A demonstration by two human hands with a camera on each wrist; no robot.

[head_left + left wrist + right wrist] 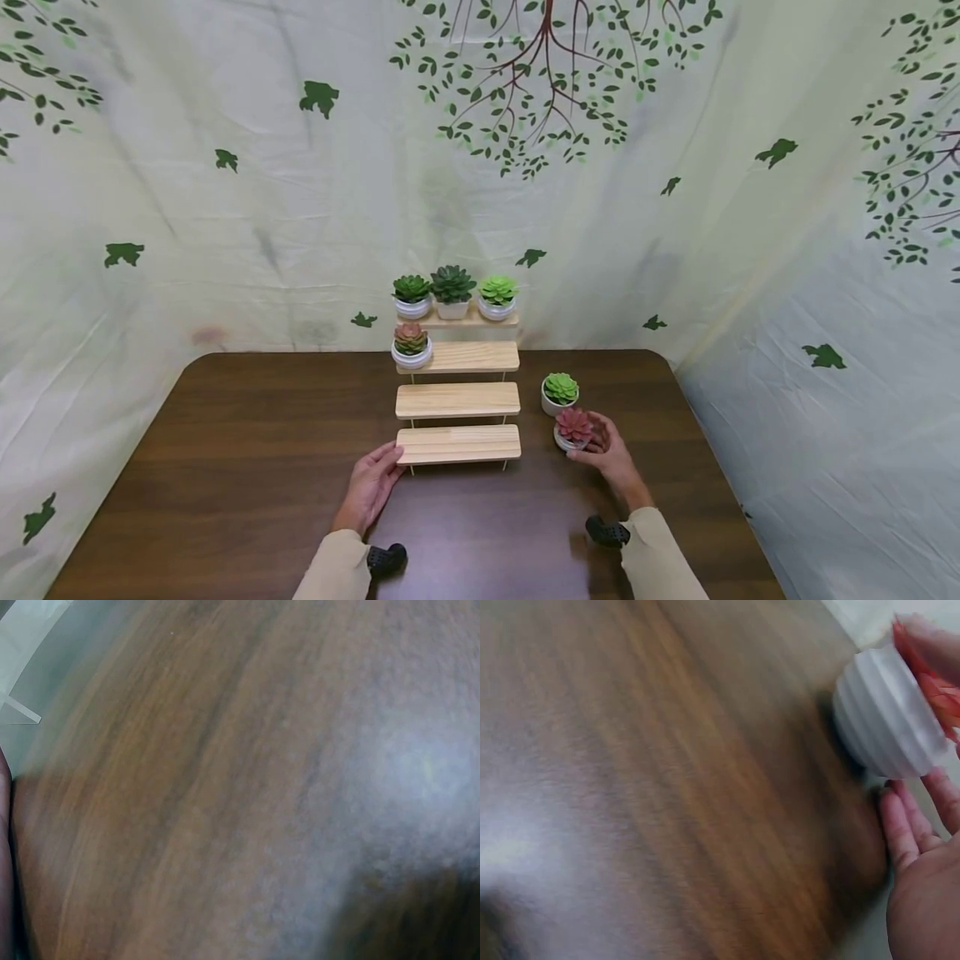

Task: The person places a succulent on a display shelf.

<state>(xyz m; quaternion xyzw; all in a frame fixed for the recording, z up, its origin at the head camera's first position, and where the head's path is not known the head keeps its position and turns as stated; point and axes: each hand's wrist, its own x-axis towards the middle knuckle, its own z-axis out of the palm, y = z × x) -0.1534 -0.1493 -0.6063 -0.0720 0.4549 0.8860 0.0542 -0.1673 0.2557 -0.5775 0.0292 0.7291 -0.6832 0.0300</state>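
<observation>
A red succulent in a ribbed white pot [573, 430] is in my right hand [611, 458], to the right of the wooden tiered stand [459, 445]. The fingers and thumb grip that pot [885, 712] at its side, near the rim. Whether its base touches the table cannot be told. My left hand [369, 487] holds the left end of the stand's lowest step between thumb and fingers. Only a sliver of this hand shows in the left wrist view. Just behind the red succulent stands a bright green succulent [560, 390] in a white pot.
On the stand's top step sit a green succulent [412, 293], a dark green succulent [452, 287] and a light green succulent [497, 295]. A reddish-green succulent [411, 343] occupies the second step's left end. Behind the brown table [285, 433] hangs a leaf-patterned curtain [315, 208].
</observation>
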